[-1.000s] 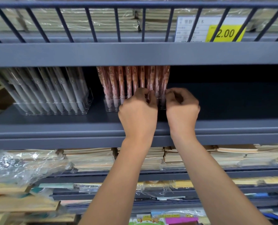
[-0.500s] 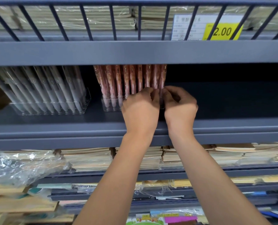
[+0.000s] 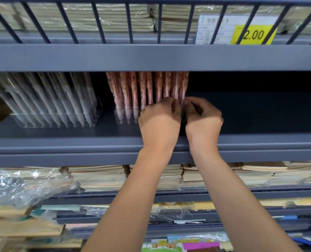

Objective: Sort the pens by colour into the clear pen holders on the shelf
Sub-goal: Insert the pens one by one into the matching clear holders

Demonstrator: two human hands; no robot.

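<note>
Both hands up at the middle shelf (image 3: 60,142), at the right end of the pink pens (image 3: 143,90). Left hand (image 3: 159,122) curled, fingertips pinched on the lower barrels of the rightmost pink pens, just above the holder rim. Right hand (image 3: 203,120) curled beside it, thumb and fingers closed at the same end pen; exact pen gripped by each hidden behind the knuckles, so cannot tell which. Hands nearly touching, pens between and just beyond the fingertips. Pink pens upright, tips down, in a clear pen holder (image 3: 126,118), one row, packed close, tops cut off by the shelf above; right half of the holder hidden by the hands. Second clear holder (image 3: 94,115) well to the left, same shelf, filled with grey-white pens (image 3: 60,99) leaning left, tips down. Bare shelf to the right of the hands. Upper shelf: wrapped paper stacks (image 3: 105,19) behind a wire rail, yellow price tag (image 3: 253,34) reading 2.00. Below: notebook stacks (image 3: 100,177), loose plastic wrap (image 3: 24,186) at left.
</note>
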